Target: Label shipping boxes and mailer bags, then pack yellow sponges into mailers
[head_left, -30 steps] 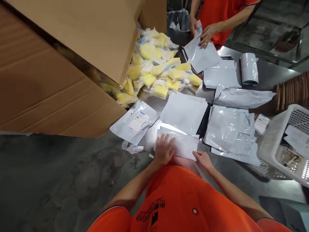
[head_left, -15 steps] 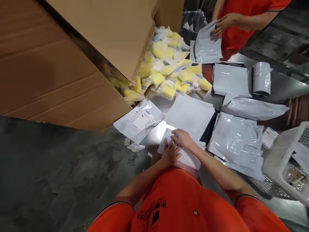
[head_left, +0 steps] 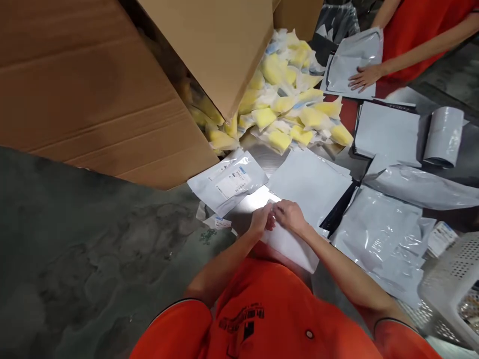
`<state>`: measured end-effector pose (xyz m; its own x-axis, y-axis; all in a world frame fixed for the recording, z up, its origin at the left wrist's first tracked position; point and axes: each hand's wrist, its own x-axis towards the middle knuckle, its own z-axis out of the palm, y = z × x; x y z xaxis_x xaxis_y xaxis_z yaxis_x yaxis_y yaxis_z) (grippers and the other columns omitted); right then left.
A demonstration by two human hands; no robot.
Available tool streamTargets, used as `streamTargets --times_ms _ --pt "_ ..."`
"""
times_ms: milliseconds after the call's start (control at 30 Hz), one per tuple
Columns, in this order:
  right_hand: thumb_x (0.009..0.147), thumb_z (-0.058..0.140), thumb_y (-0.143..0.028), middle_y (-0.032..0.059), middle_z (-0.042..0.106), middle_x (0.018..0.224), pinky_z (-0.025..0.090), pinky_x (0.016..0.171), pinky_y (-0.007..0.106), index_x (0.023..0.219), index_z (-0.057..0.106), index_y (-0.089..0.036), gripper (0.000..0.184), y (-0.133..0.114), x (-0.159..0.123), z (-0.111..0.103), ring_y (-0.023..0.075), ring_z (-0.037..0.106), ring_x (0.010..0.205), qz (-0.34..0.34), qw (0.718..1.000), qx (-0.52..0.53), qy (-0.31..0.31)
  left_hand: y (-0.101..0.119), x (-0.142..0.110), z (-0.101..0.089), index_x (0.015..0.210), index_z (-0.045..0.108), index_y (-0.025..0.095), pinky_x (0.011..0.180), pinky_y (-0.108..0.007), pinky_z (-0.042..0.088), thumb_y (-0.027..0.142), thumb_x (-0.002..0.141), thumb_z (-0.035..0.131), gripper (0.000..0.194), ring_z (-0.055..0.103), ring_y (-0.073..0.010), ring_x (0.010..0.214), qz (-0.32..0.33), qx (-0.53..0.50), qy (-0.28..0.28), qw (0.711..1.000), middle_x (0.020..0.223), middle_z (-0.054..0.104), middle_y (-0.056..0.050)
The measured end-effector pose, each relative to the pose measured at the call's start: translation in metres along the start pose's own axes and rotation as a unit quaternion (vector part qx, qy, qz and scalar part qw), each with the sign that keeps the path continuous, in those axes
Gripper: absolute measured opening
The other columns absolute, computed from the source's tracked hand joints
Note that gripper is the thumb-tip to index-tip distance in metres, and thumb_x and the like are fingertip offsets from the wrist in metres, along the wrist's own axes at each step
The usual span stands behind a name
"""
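Observation:
My left hand (head_left: 261,220) and my right hand (head_left: 289,216) meet at the near-left corner of a white mailer bag (head_left: 292,247) lying on the steel table just in front of my chest. Both hands have their fingers pinched closed on that corner. A labelled grey mailer bag (head_left: 228,182) lies just left of my hands. Flat empty grey mailer bags (head_left: 310,182) spread out beyond my right hand.
A big tipped cardboard box (head_left: 112,94) spills yellow packets (head_left: 288,107) across the table's far side. A co-worker's hand (head_left: 364,77) presses a grey bag at the top right. A roll of bags (head_left: 443,137) and a white basket (head_left: 454,294) are at the right.
My right hand has come across from the bag's right corner to join my left hand at its left corner. The view has shifted left. The co-worker laid a bag down.

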<state>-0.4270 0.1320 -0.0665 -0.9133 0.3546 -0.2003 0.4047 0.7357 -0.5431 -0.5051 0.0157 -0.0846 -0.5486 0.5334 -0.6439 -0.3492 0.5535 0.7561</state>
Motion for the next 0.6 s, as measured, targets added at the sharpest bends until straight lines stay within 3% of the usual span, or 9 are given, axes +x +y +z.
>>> streamTargets --times_ms 200,300,433,533,600 --pt "0.095 0.045 -0.025 0.0042 0.070 0.091 0.033 0.073 0.026 0.091 0.069 -0.019 0.025 -0.003 0.002 -0.010 0.0163 0.058 0.084 -0.010 1.000 -0.002 -0.029 -0.003 0.008 0.002 0.059 0.049 0.020 0.041 -0.023 0.036 0.027 0.085 0.042 0.027 0.048 -0.0099 0.039 -0.014 -0.017 -0.005 1.000 0.048 0.052 0.002" --pt "0.096 0.044 -0.022 0.0057 0.071 0.096 0.033 0.076 0.028 0.100 0.070 -0.019 0.026 -0.004 0.010 -0.013 0.0182 0.059 0.088 -0.040 0.996 -0.055 -0.062 -0.004 0.002 0.001 0.058 0.049 0.019 0.041 -0.022 0.036 0.023 0.082 0.043 0.025 0.047 -0.0090 0.038 0.016 0.002 0.000 1.000 0.046 0.051 0.003" --pt "0.095 0.043 -0.020 0.0090 0.071 0.089 0.032 0.073 0.028 0.089 0.070 -0.016 0.029 -0.005 0.022 -0.013 0.0186 0.059 0.082 -0.070 0.988 -0.096 -0.104 -0.003 0.001 -0.001 0.060 0.050 0.020 0.040 -0.022 0.035 0.023 0.081 0.044 0.022 0.046 -0.0093 0.039 0.054 0.034 0.013 0.998 0.049 0.053 0.004" --pt "0.093 0.043 -0.023 0.0079 0.070 0.085 0.032 0.067 0.026 0.082 0.068 -0.016 0.028 0.004 0.030 -0.009 0.0165 0.057 0.076 -0.020 0.994 -0.036 -0.100 -0.002 -0.004 -0.002 0.061 0.049 0.020 0.043 -0.023 0.037 0.024 0.082 0.042 0.023 0.047 -0.0102 0.041 0.068 0.058 0.030 0.996 0.052 0.053 0.003" --pt "0.091 0.043 -0.025 0.0045 0.068 0.079 0.033 0.064 0.024 0.078 0.066 -0.017 0.028 0.014 0.033 -0.005 0.0145 0.055 0.071 0.042 0.992 0.070 -0.091 -0.004 -0.012 -0.001 0.064 0.051 0.020 0.051 -0.026 0.044 0.028 0.087 0.041 0.026 0.054 -0.0130 0.050 0.105 0.104 0.061 0.987 0.058 0.057 0.001"
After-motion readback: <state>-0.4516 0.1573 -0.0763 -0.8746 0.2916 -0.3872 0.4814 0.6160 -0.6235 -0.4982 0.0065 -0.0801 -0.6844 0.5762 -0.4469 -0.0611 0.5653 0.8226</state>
